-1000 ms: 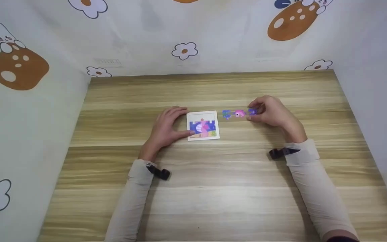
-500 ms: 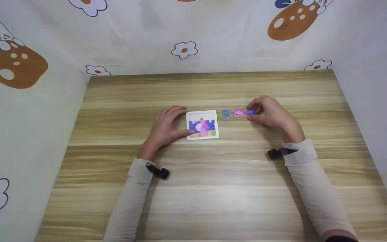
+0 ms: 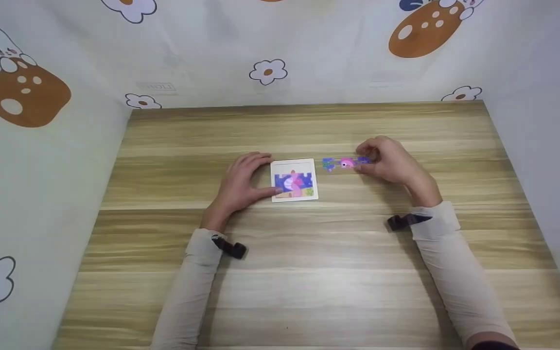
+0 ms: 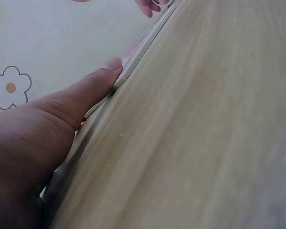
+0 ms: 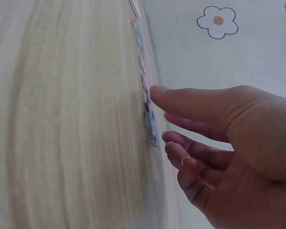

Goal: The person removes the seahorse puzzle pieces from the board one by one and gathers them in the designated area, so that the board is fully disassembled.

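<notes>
Plainly, from the head view, a person's left hand [image 3: 243, 181] spreads along the left side of a partly filled puzzle tray [image 3: 289, 167] on a wood-grain table [image 3: 289, 291], the right hand [image 3: 391, 159] at the far end of three loose pieces [image 3: 346, 163] just right of it. From the left wrist, the thumb [image 4: 97, 83] touches the tray's edge; from the right, thumb and fingers [image 5: 195, 148] stand apart, loosely bent beside the pieces.

Behind the left hand [image 3: 246, 182] and right hand [image 3: 394, 160], beige sleeves [image 3: 455, 277] end in wide cuffs [image 3: 205, 245]; small black cameras [image 3: 234, 250] jut inward there, and dark cloth [image 3: 494, 345] shows farther behind the right hand
</notes>
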Demonstrator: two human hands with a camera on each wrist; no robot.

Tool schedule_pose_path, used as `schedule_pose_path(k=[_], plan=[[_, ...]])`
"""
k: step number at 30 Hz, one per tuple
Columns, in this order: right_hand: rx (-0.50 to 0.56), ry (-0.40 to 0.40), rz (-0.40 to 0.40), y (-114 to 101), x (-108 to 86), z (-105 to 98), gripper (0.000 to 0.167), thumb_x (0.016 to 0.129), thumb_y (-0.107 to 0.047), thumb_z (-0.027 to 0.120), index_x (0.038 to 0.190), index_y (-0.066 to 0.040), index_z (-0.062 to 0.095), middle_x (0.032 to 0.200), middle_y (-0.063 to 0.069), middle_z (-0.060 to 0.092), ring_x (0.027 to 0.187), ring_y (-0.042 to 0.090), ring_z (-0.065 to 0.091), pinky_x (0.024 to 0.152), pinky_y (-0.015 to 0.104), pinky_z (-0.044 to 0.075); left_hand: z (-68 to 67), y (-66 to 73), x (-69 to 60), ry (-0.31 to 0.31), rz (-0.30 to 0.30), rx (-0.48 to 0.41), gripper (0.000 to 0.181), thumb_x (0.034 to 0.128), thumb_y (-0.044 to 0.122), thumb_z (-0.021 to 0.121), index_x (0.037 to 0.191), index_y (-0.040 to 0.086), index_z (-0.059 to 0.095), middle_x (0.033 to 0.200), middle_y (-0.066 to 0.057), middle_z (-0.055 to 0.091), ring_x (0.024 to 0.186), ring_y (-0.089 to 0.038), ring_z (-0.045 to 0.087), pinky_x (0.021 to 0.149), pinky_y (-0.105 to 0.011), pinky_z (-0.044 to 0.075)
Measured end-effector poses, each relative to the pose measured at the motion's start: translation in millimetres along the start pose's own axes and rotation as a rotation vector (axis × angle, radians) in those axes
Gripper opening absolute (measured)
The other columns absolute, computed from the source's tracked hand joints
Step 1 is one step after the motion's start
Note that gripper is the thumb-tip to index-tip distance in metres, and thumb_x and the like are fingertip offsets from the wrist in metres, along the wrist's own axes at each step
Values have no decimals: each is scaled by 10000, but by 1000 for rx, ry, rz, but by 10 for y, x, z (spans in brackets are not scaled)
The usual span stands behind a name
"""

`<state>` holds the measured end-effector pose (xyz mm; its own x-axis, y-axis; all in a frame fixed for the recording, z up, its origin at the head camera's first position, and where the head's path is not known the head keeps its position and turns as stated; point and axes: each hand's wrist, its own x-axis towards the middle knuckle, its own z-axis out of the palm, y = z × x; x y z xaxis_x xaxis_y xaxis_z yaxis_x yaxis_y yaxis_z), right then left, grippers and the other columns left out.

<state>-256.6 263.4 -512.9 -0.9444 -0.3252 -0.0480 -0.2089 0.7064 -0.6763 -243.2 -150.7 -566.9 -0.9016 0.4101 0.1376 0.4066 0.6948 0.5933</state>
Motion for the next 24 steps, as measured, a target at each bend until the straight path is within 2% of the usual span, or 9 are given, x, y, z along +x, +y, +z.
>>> schedule_pose_path(k=[5, 10, 16, 24], plan=[[15, 29, -34, -45, 17, 26, 413, 910, -126, 880, 1273, 9, 737, 1141, 214, 711, 1073, 356, 661, 962, 485, 527, 2, -2, -6, 5, 8, 0, 881, 829, 724, 828, 1532, 239, 613, 1636, 46, 546, 1564, -249, 426, 1322, -551, 266], [39, 51, -63, -111, 42, 89, 382, 916, -67, 850, 1273, 12, 737, 1152, 206, 714, 1104, 354, 664, 1018, 498, 532, -1, -5, -11, 3, 4, -2, 878, 831, 727, 824, 1535, 247, 609, 1638, 48, 543, 1566, -244, 423, 1328, -546, 259], [67, 60, -115, -224, 67, 200, 337, 943, -76, 831, 1252, 24, 744, 1149, 206, 723, 1085, 352, 690, 986, 518, 578, -3, -6, -4, 0, 4, -3, 888, 827, 739, 819, 1537, 250, 606, 1641, 49, 540, 1574, -245, 415, 1328, -549, 263], [81, 8, -150, -420, 92, 311, 371, 920, -56, 849, 1258, 49, 736, 1191, 223, 715, 1104, 367, 709, 957, 501, 631, 8, -8, -1, 0, -5, -5, 884, 825, 731, 824, 1537, 253, 608, 1640, 48, 542, 1576, -252, 412, 1327, -564, 256]])
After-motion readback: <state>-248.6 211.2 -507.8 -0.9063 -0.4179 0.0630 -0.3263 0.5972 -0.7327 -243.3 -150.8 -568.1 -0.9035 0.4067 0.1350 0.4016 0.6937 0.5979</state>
